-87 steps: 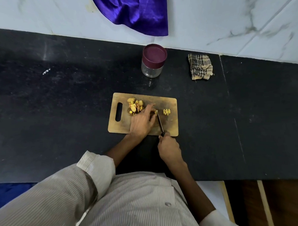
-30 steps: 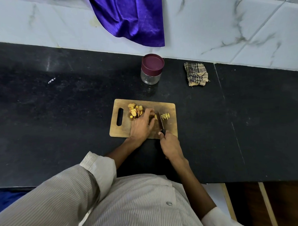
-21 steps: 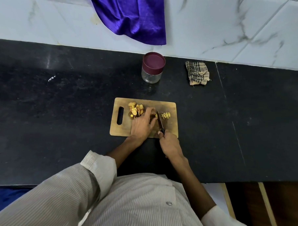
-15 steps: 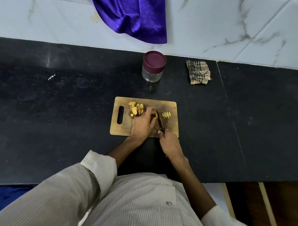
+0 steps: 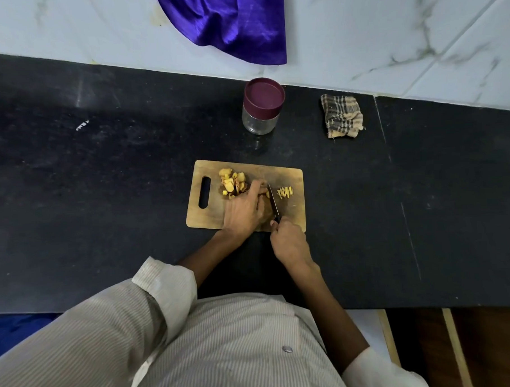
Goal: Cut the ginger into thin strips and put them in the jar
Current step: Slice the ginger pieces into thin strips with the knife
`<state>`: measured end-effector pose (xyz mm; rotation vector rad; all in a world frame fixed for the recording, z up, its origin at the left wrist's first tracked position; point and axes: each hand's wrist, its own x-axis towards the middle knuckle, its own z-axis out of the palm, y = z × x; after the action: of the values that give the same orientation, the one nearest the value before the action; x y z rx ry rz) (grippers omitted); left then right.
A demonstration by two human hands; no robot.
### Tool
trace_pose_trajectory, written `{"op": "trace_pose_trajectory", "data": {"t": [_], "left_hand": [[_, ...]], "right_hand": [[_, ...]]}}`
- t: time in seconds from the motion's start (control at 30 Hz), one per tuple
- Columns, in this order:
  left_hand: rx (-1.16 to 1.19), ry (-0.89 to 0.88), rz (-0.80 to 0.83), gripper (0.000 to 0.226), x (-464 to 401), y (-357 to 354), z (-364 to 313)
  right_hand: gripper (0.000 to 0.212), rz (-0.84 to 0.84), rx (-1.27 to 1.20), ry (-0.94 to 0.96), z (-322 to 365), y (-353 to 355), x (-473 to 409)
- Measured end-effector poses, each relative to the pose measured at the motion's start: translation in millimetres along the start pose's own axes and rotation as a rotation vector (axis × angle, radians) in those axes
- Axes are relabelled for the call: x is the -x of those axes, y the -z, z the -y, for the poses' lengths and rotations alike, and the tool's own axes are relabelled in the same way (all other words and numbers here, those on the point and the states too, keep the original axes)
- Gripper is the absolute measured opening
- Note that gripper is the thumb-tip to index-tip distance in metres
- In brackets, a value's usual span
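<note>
Black stone counter [image 5: 102, 200] spans the whole width, backed by a white marble-veined wall [image 5: 386, 26]; a purple satin cloth [image 5: 228, 22] hangs down the wall, its lower edge just above the jar; the person's striped shirt [image 5: 196, 351] fills the near foreground, the left cuff rolled back. Wooden cutting board [image 5: 288, 177] lies flat near the counter's front edge, handle slot to the left; behind it, well apart, stands the clear jar [image 5: 261, 121], upright and closed by a maroon lid [image 5: 264, 93]; to the jar's right, near the wall, sits a crumpled checked rag [image 5: 342, 115]. Left hand [image 5: 244, 211] rests on the board, fingers curled, fingertips pressing a ginger piece against the wood just beside the blade; most of that piece is hidden under the fingers. Right hand [image 5: 289, 240] lies at the board's front edge, fingers wrapped round the knife [image 5: 273, 201] handle; the blade runs away from the person, between the two lots of ginger. Uncut ginger chunks [image 5: 233, 182] lie heaped behind the left hand, towards the handle slot; cut ginger strips [image 5: 285, 192] lie in a small cluster right of the blade, on the board.
</note>
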<state>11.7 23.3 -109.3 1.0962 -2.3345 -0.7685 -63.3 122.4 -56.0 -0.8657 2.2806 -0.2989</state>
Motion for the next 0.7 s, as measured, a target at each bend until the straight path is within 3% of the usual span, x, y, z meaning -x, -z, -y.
{"op": "trace_pose_trajectory", "data": {"t": [0.47, 0.7], "left_hand": [[-0.348, 0.063, 0.149, 0.05, 2.8, 12.9, -16.1], [-0.368, 0.085, 0.214, 0.051, 3.4, 17.8, -21.6]], "right_hand": [[0.031, 0.03, 0.052, -0.029, -4.8, -3.0, 6.1], [0.028, -0.006, 0.013, -0.012, 1.9, -1.0, 2.7]]}}
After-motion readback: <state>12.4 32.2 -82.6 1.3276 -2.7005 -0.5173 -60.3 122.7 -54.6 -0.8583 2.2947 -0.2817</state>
